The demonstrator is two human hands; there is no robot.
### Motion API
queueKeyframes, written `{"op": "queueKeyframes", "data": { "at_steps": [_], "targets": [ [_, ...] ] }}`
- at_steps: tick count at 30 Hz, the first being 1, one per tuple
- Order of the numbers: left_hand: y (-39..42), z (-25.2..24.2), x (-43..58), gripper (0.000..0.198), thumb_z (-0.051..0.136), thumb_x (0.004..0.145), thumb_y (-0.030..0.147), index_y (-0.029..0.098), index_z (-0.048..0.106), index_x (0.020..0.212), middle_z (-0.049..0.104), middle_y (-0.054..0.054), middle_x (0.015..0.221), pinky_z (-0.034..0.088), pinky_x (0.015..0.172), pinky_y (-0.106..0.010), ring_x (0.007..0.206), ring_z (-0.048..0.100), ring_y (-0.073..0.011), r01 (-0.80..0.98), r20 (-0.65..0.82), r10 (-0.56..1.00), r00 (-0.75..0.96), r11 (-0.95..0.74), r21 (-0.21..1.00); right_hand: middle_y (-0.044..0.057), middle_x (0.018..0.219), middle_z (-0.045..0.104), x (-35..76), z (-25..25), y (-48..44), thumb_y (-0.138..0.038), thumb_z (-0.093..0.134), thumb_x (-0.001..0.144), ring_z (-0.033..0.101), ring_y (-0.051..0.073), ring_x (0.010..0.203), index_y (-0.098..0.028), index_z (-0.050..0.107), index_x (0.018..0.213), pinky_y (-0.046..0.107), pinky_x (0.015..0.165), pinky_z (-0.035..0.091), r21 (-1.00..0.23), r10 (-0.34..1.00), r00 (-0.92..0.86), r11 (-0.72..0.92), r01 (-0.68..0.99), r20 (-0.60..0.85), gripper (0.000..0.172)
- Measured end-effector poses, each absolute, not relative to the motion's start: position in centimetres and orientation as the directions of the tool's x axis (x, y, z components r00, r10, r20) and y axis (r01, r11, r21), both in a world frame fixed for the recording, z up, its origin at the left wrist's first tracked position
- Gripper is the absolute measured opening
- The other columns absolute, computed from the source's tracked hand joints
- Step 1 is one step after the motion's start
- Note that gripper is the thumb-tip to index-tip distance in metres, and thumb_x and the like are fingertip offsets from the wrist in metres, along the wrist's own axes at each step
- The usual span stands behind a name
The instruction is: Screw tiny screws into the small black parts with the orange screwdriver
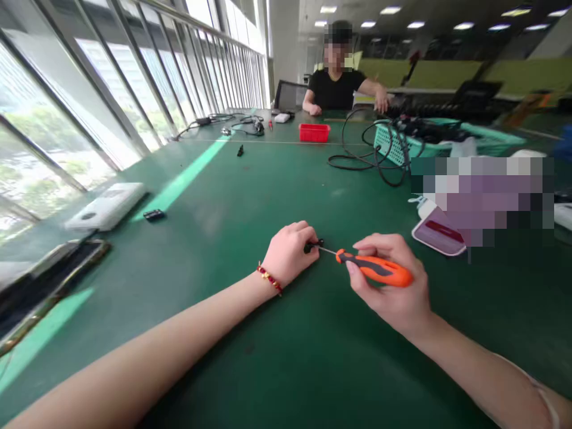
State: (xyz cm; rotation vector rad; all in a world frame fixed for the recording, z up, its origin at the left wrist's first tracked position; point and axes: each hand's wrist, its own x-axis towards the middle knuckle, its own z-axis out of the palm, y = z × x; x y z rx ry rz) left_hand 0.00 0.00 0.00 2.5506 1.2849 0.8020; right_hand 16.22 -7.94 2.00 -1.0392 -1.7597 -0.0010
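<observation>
My left hand (pixel 292 253), with a red and gold bracelet (pixel 269 277) at its wrist, is closed around a small black part (pixel 309 246) low over the green table. Most of that part is hidden by my fingers, so its kind is unclear. In my right hand (pixel 397 286) is a screwdriver (pixel 379 269) with an orange and dark grey handle, gripped between thumb and fingers. Its thin metal shaft (pixel 328 251) points left, and the tip meets the black part; whether it sits in a screw cannot be made out.
A small black piece (pixel 154 215) and a white device (pixel 109 205) lie to the left. Farther back are a red tray (pixel 314 133), another black piece (pixel 240 151) and a teal basket (pixel 388 143) with trailing black cables. Across the table (pixel 214 333) sits a person (pixel 335 89).
</observation>
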Motion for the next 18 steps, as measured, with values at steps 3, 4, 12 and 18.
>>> {"op": "queueKeyframes", "data": {
  "at_steps": [3, 4, 12, 18],
  "targets": [
    [-0.08, 0.05, 0.0, 0.004, 0.055, 0.071, 0.017, 0.017, 0.059, 0.072, 0.06, -0.001, 0.078, 0.047, 0.069, -0.024, 0.074, 0.058, -0.0144, 0.698, 0.381, 0.79, 0.48, -0.607, 0.379, -0.004, 0.067, 0.056, 16.5, 2.35, -7.91, -0.014, 0.061, 0.072, 0.054, 0.007, 0.054, -0.021, 0.05, 0.08, 0.019, 0.054, 0.045, -0.393, 0.595, -0.144, 0.674, 0.626, 0.791, 0.015],
    [-0.11, 0.08, 0.01, 0.004, 0.055, 0.071, 0.016, 0.017, 0.059, 0.072, 0.06, -0.001, 0.078, 0.047, 0.069, -0.024, 0.074, 0.058, -0.0144, 0.7, 0.381, 0.791, 0.479, -0.606, 0.379, -0.004, 0.066, 0.055, 16.59, 2.43, -7.87, -0.013, 0.06, 0.073, 0.053, 0.007, 0.053, -0.021, 0.049, 0.078, 0.019, 0.054, 0.045, -0.39, 0.588, -0.136, 0.674, 0.627, 0.798, 0.014],
    [-0.26, 0.32, 0.13, 0.004, 0.056, 0.071, 0.016, 0.017, 0.06, 0.071, 0.06, -0.001, 0.077, 0.047, 0.068, -0.024, 0.073, 0.058, -0.0143, 0.703, 0.392, 0.792, 0.468, -0.603, 0.378, -0.004, 0.061, 0.054, 17.04, 2.57, -7.13, -0.016, 0.061, 0.074, 0.053, 0.008, 0.051, -0.021, 0.049, 0.071, 0.02, 0.049, 0.043, -0.525, 0.625, 0.081, 0.57, 0.632, 0.777, 0.012],
    [-0.3, 0.38, 0.13, 0.003, 0.056, 0.071, 0.017, 0.017, 0.059, 0.07, 0.061, -0.001, 0.077, 0.047, 0.068, -0.025, 0.074, 0.058, -0.0146, 0.704, 0.395, 0.788, 0.473, -0.607, 0.368, -0.003, 0.064, 0.055, 16.96, 2.47, -7.12, -0.018, 0.06, 0.075, 0.052, 0.008, 0.053, -0.021, 0.05, 0.071, 0.021, 0.05, 0.043, -0.518, 0.638, 0.07, 0.551, 0.655, 0.767, 0.011]
  ]
}}
